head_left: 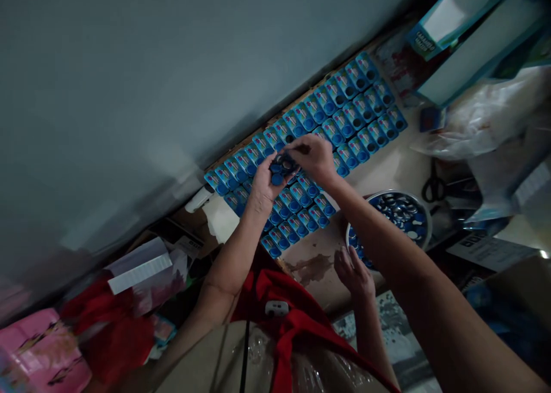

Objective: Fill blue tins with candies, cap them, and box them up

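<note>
My left hand (263, 181) is cupped around several small round blue lids (278, 179), which lie in its palm and fingers. Right beside it, my right hand (316, 155) reaches over with fingertips pinched together above the lids; what they pinch is too small to make out. Under both hands are rows of small blue packs (331, 130) with printed fronts. Many packs have a blue round piece at one end, while others show a dark round spot there. Part of the rows is hidden by my hands and forearms.
A round metal-rimmed bowl (429, 226) holds many blue and silvery round pieces. Another person's hand (356, 272) rests by its near edge. Black-handled scissors (434, 187), plastic bags (491, 109) and open boxes (469, 54) lie to the right. A grey wall (129, 83) borders the table.
</note>
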### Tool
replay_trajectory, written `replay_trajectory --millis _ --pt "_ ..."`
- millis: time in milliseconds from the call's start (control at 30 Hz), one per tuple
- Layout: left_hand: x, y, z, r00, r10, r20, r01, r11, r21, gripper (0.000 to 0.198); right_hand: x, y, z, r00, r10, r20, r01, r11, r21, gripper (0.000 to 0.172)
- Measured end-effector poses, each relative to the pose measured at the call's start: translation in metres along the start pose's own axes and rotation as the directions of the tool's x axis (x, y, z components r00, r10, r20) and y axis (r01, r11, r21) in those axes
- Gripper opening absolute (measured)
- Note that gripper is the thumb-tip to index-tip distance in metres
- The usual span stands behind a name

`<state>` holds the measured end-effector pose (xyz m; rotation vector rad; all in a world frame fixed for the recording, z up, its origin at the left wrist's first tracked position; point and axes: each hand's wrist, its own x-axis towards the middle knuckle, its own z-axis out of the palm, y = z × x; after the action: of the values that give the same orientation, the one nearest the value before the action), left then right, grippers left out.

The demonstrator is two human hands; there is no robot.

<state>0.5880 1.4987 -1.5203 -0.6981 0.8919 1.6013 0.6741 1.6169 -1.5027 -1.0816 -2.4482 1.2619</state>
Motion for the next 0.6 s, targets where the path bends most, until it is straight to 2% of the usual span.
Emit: replay_trajectory --millis 67,133,300,400,500,600 --pt "-0.006 0.005 0.001 0.999 -0.012 0.048 0.012 1.000 -0.012 0.031 0.017 0.006 -0.006 0.993 0.092 -0.075 -0.093 0.996 -0.009 0.022" --pt "-0.012 0.013 0.000 0.997 -0.003 0.074 0.005 1.000 -0.015 0.036 0.035 0.011 -0.010 0.989 0.114 -0.090 -0.121 0.990 -0.071 0.022" --pt "-0.019 0.034 -0.003 0.996 0.052 0.070 -0.050 0.998 -0.022 0.037 0.065 0.010 -0.005 0.997 0.021 0.075 -0.003 0.972 -0.235 0.018" --pt "-0.018 0.042 -0.003 0.996 0.071 0.055 -0.071 0.997 -0.009 0.038 0.076 -0.002 -0.002 0.986 0.115 0.121 -0.057 0.912 -0.405 0.021" --pt "-0.016 0.047 -0.001 0.996 0.071 0.056 -0.072 0.997 0.012 0.040 0.089 -0.017 -0.004 0.954 0.267 0.138 -0.150 0.821 -0.551 0.036" --pt "-0.020 0.051 -0.001 0.992 0.072 0.100 -0.079 0.994 0.071 0.039 0.096 -0.031 -0.007 0.939 0.315 0.137 -0.180 0.791 -0.585 0.054"
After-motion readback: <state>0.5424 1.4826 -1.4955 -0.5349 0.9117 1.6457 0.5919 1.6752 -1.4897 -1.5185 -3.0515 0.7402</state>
